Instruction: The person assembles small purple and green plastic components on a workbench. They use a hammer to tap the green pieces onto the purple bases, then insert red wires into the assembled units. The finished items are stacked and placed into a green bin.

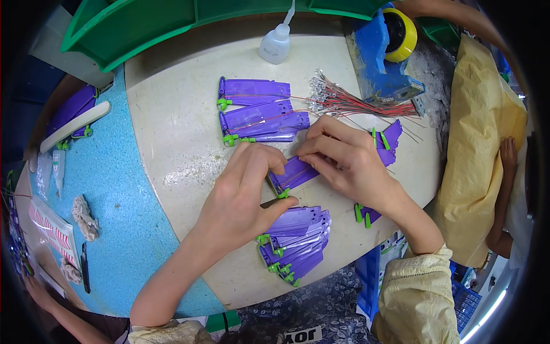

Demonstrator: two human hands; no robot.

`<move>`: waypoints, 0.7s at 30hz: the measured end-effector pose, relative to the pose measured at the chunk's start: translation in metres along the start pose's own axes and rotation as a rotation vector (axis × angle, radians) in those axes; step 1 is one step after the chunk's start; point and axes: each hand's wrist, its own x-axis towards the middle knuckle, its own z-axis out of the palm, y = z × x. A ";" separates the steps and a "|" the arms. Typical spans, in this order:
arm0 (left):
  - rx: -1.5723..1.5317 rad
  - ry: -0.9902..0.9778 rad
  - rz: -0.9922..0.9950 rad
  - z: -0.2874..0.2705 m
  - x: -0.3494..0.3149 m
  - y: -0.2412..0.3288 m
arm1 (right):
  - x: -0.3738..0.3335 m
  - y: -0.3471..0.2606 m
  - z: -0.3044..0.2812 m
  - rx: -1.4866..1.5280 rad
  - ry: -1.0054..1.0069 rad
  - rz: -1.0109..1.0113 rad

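Between my hands is a flat purple plastic piece [298,173] with a green part at its near-left end and a thin wire along its face. My left hand [238,186] grips that end between thumb and fingers. My right hand [350,161] is closed at the piece's upper edge, its fingertips pinched together; whether they also hold the wire is hidden. Closer to me lies a fanned pile of similar purple pieces [301,241]. Beyond my hands are several more purple pieces [258,114] with wires on them.
A bundle of red and black wires [372,106] lies at the back right beside a blue tape dispenser [378,57] with yellow tape. A white squeeze bottle [275,45] stands at the back below green bins [132,28]. Other people's arms [507,189] show at the sides.
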 end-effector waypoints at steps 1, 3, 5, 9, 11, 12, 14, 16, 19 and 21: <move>-0.002 0.001 -0.005 0.000 0.000 0.000 | 0.001 -0.001 -0.001 -0.068 -0.018 -0.055; -0.009 -0.004 -0.011 0.001 0.001 0.000 | 0.000 -0.001 0.001 -0.213 -0.026 -0.144; -0.008 -0.006 -0.014 0.000 0.001 0.000 | -0.005 -0.002 0.007 -0.363 -0.009 -0.221; 0.002 0.004 -0.022 0.000 0.000 0.000 | -0.005 -0.002 0.010 -0.423 -0.030 -0.264; -0.003 0.010 -0.010 0.001 0.001 -0.001 | -0.005 -0.002 0.010 -0.432 -0.027 -0.260; -0.006 0.013 -0.004 0.001 0.001 -0.001 | -0.006 -0.002 0.011 -0.414 -0.022 -0.251; 0.004 0.013 -0.001 0.001 0.001 -0.001 | -0.007 -0.002 0.013 -0.377 -0.014 -0.239; 0.013 0.015 0.008 0.000 0.001 0.000 | -0.006 -0.002 0.012 -0.340 -0.041 -0.212; 0.024 0.011 0.023 -0.001 0.001 0.000 | -0.006 -0.004 0.012 -0.292 -0.059 -0.189; 0.021 0.004 0.033 0.000 0.002 -0.001 | -0.006 -0.006 0.009 -0.275 -0.085 -0.132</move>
